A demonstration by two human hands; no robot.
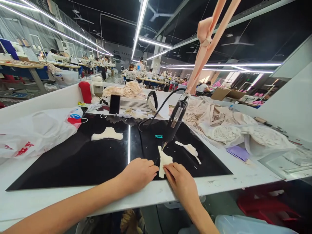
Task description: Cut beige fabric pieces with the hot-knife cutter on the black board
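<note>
The cream piece (pixel 163 162) lies upon the black mat (pixel 73 165) on the white surface (pixel 207 187), under the tip of the hanging tool (pixel 175 118) — the right hand (pixel 183 183) holds its edge in a narrow grip, while whether the left hand's (pixel 141 172) grip has closed on it cannot be told. Clear bags (pixel 227 132) at right contain pale coiled material; the printed white bag's (pixel 41 130) contents are unclear.

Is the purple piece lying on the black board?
No, the purple piece lies off the black board, beyond its right edge.
</note>
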